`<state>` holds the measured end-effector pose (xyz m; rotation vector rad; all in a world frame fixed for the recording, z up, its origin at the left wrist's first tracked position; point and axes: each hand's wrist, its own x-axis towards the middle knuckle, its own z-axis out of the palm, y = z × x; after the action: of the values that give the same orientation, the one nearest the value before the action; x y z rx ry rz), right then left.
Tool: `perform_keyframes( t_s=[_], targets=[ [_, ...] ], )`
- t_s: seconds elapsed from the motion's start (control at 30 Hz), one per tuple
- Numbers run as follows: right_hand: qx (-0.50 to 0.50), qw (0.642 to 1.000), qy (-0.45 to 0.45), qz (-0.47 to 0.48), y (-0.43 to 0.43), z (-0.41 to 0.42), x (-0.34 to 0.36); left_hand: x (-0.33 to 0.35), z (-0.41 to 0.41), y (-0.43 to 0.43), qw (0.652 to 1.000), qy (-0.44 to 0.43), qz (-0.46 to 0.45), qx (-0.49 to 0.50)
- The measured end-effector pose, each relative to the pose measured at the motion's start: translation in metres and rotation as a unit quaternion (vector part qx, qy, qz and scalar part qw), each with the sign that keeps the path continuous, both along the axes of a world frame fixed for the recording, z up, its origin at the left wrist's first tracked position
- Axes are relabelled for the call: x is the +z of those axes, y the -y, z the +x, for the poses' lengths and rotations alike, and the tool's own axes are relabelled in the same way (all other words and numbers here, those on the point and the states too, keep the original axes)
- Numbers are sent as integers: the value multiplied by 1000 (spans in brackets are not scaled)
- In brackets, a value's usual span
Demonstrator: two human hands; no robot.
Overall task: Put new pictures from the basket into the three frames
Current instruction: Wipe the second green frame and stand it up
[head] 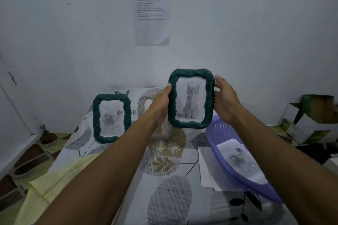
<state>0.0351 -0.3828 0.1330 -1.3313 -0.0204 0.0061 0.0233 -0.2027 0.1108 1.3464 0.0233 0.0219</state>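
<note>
Above the patterned cloth, clasping the cat frame with left hand and right hand, fingers curled round its sides, probably checking fit.

a plain white wall fills the far side in front of me, with a printed sheet stuck high on it, its text too small to read. the light is dim and bluish. the bench below wears a cloth of grey circles and leaves. on my left the floor shows brown and leaf-patterned tiles. open cardboard boxes stand at the far right.
</note>
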Motion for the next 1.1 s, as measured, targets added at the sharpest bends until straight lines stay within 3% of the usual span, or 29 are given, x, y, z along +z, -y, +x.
perform_keyframes(
  t_s=[0.23, 0.37, 0.43, 0.53, 0.63, 0.67, 0.73, 0.77, 0.8, 0.9, 1.0, 1.1],
  targets=[
    [-11, 999, -43, 9, 11, 59, 0, -1, 59, 20, 999, -16, 24, 22],
    [-15, 998, -59, 32, 15, 80, -18, -12, 80, 16, 994, 7, 99, 42],
    [-16, 997, -66, 38, 18, 88, -27, -10, 83, 8, 975, 59, 203, 67],
    [-24, 996, -82, 22, 20, 96, -42, -12, 83, -14, 882, 183, 413, 137],
    [-17, 993, -114, -16, 18, 101, -56, -17, 78, -33, 814, 275, 483, 169],
    [-14, 992, -121, -25, 16, 102, -59, -20, 77, -38, 787, 282, 519, 179],
    [-10, 992, -120, -37, 13, 104, -63, -29, 78, -50, 689, 263, 634, 231],
    [-10, 992, -118, -43, 11, 104, -64, -35, 78, -58, 645, 228, 683, 254],
    [-11, 992, -118, -50, 10, 105, -65, -42, 79, -64, 624, 179, 715, 259],
    [-17, 991, -116, -58, 7, 106, -67, -62, 80, -72, 643, 69, 743, 174],
    [-10, 992, -110, -64, 4, 107, -69, -85, 79, -66, 694, 78, 712, 70],
    [-3, 992, -103, -72, 1, 108, -70, -103, 73, -61, 700, 120, 700, 66]
  ],
)
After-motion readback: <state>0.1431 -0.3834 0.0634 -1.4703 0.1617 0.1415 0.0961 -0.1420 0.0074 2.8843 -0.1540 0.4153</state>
